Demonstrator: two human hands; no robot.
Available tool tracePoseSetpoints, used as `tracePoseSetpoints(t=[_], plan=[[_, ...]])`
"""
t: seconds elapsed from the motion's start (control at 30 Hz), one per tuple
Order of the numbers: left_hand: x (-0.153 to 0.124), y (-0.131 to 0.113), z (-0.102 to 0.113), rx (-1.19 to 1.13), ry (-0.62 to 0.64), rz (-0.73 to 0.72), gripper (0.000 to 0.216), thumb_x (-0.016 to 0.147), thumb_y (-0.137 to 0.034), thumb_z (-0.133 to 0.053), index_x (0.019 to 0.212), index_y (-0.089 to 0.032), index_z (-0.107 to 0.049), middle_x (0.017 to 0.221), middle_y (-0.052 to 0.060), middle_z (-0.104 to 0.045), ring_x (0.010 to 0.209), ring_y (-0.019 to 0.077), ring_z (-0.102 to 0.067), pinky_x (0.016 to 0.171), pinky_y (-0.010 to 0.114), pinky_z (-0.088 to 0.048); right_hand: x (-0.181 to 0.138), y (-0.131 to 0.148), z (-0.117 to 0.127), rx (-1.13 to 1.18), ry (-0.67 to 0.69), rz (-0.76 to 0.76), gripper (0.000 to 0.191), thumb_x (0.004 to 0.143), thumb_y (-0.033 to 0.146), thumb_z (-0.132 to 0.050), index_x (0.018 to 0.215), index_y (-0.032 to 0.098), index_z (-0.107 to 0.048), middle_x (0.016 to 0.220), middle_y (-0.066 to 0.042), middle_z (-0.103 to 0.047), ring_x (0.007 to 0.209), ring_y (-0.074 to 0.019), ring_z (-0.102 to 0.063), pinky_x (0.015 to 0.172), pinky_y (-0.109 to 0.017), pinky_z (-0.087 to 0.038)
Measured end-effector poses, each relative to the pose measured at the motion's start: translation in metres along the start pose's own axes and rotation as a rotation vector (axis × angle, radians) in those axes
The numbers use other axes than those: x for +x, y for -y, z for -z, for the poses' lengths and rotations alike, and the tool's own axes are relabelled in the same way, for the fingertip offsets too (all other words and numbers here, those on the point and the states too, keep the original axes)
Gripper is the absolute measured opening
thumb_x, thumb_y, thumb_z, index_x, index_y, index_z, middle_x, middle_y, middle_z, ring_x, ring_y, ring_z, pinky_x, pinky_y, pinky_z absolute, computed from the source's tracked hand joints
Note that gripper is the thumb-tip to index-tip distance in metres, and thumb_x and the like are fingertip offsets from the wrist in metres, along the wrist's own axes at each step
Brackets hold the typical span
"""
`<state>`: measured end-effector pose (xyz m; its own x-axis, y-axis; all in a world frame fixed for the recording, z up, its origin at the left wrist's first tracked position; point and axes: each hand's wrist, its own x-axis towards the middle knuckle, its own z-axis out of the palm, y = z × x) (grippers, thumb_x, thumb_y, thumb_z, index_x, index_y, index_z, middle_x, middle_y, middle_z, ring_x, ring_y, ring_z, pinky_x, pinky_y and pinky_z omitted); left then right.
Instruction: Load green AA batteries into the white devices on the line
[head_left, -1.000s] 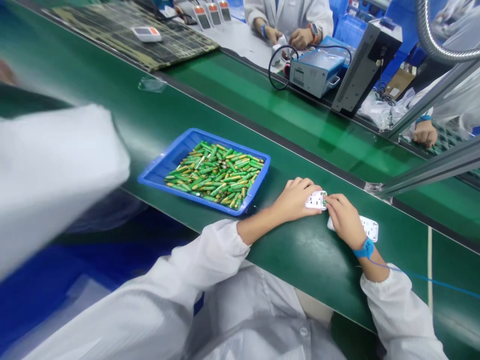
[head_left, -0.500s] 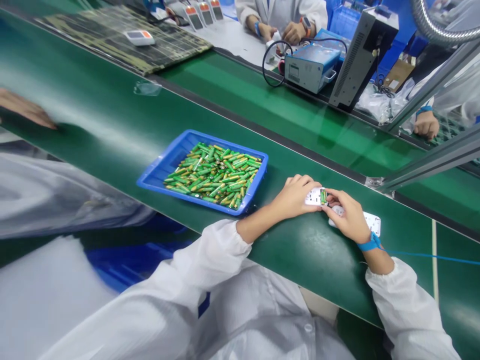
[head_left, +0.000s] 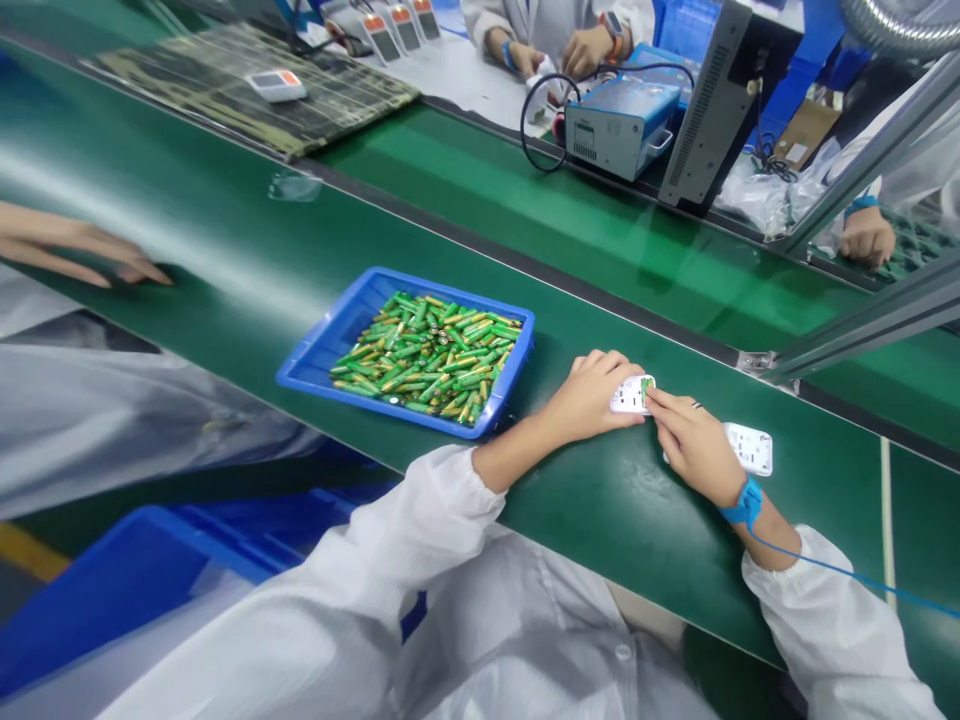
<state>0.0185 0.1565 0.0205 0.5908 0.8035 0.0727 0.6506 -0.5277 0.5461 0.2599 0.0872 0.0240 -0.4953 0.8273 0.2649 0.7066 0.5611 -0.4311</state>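
Observation:
My left hand is closed around a small white device on the green conveyor belt; green batteries show in its open back. My right hand pinches at the device's right end, its fingertips pressed on a green battery there. A second white device lies on the belt just right of my right hand. A blue wrist strap with a cord circles my right wrist. A blue tray heaped with green batteries sits to the left of my left hand.
A co-worker's hand rests on the belt at far left. Across the belt, another person's hands work near a blue instrument box and a grey monitor. A further hand shows at right behind a metal frame.
The co-worker's arm at left has drawn back, leaving just a hand on the belt. My hands have stayed on the white device, my right fingers shifting slightly at its end.

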Motion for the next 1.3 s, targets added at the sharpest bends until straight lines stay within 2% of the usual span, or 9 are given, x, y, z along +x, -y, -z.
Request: tracePoseSetpoints(t=[0.13,0.23,0.4,0.7,0.8,0.9,1.0,1.13,1.3], plan=[[0.0,0.001,0.001,0.008,0.005,0.0,0.067,0.093,-0.056,-0.089,0.146,-0.024,-0.065,0.144,0.011,-0.067,0.13,0.0355,-0.059,0.108,0.051,-0.045,0.002,0.005,-0.001,0.081,-0.07,-0.083,0.038,0.111,0.022,-0.057,0.142,0.024,-0.077,0.153,-0.013,-0.073,0.133,-0.0335,-0.074,0.116,-0.056,-0.064],[0.0,0.003,0.002,-0.011,-0.02,-0.033,0.074,0.09,-0.055,-0.092,0.15,-0.023,-0.063,0.147,0.013,-0.068,0.132,0.037,-0.059,0.112,0.053,-0.045,0.007,0.004,0.001,0.262,-0.16,-0.233,0.034,0.111,0.033,-0.062,0.141,0.023,-0.075,0.149,-0.015,-0.073,0.12,-0.0292,-0.08,0.104,-0.048,-0.07],[-0.002,0.004,-0.001,-0.126,-0.14,-0.231,0.086,0.091,-0.057,-0.091,0.161,-0.024,-0.053,0.153,0.016,-0.066,0.139,0.0379,-0.058,0.12,0.056,-0.045,0.013,0.003,0.005,0.497,-0.139,-0.438,0.061,0.101,0.044,-0.078,0.157,0.025,-0.062,0.13,-0.01,-0.082,0.102,-0.0266,-0.083,0.092,-0.042,-0.071],[-0.008,0.002,-0.003,-0.064,-0.254,-0.343,0.069,0.103,-0.051,-0.079,0.163,-0.028,-0.052,0.149,0.017,-0.069,0.141,0.037,-0.06,0.124,0.064,-0.045,0.009,0.016,0.026,0.54,-0.014,-0.328,0.052,0.111,0.039,-0.062,0.161,0.024,-0.06,0.101,-0.001,-0.085,0.08,-0.0222,-0.077,0.079,-0.035,-0.065],[-0.009,-0.005,-0.002,-0.113,-0.291,-0.392,0.076,0.104,-0.052,-0.077,0.169,-0.028,-0.044,0.159,0.019,-0.063,0.15,0.0379,-0.056,0.127,0.065,-0.044,-0.007,0.015,0.036,0.584,-0.062,-0.34,0.053,0.112,0.042,-0.061,0.162,0.024,-0.058,0.11,-0.004,-0.085,0.088,-0.0234,-0.08,0.079,-0.035,-0.067],[-0.009,-0.012,-0.002,-0.198,-0.237,-0.436,0.078,0.106,-0.054,-0.074,0.171,-0.025,-0.041,0.165,0.021,-0.058,0.155,0.0376,-0.054,0.128,0.064,-0.045,-0.044,0.008,0.056,0.515,-0.284,-0.427,0.054,0.112,0.046,-0.061,0.16,0.022,-0.06,0.135,-0.012,-0.081,0.11,-0.0283,-0.082,0.089,-0.04,-0.069],[-0.01,-0.017,-0.004,-0.268,-0.082,-0.523,0.065,0.111,-0.049,-0.068,0.168,-0.024,-0.049,0.162,0.019,-0.063,0.151,0.0332,-0.059,0.127,0.056,-0.048,-0.108,-0.012,0.086,0.129,-0.529,-0.599,0.058,0.108,0.052,-0.065,0.158,0.022,-0.066,0.145,-0.016,-0.077,0.124,-0.033,-0.078,0.106,-0.047,-0.064],[-0.012,-0.024,-0.011,-0.222,0.116,-0.632,0.056,0.11,-0.044,-0.07,0.163,-0.029,-0.058,0.168,0.014,-0.06,0.155,0.0336,-0.054,0.129,0.054,-0.044,-0.212,-0.052,0.118,-0.348,-0.589,-0.89,0.069,0.102,0.064,-0.058,0.15,0.018,-0.076,0.13,-0.021,-0.083,0.112,-0.0406,-0.081,0.103,-0.054,-0.064],[-0.015,-0.029,-0.016,-0.152,0.154,-0.703,0.04,0.108,-0.038,-0.072,0.148,-0.033,-0.072,0.166,0.011,-0.063,0.154,0.0348,-0.054,0.121,0.052,-0.048,-0.295,-0.091,0.127,-0.562,-0.567,-0.903,0.077,0.098,0.072,-0.046,0.144,0.021,-0.081,0.146,-0.023,-0.075,0.141,-0.0535,-0.066,0.119,-0.074,-0.05]])
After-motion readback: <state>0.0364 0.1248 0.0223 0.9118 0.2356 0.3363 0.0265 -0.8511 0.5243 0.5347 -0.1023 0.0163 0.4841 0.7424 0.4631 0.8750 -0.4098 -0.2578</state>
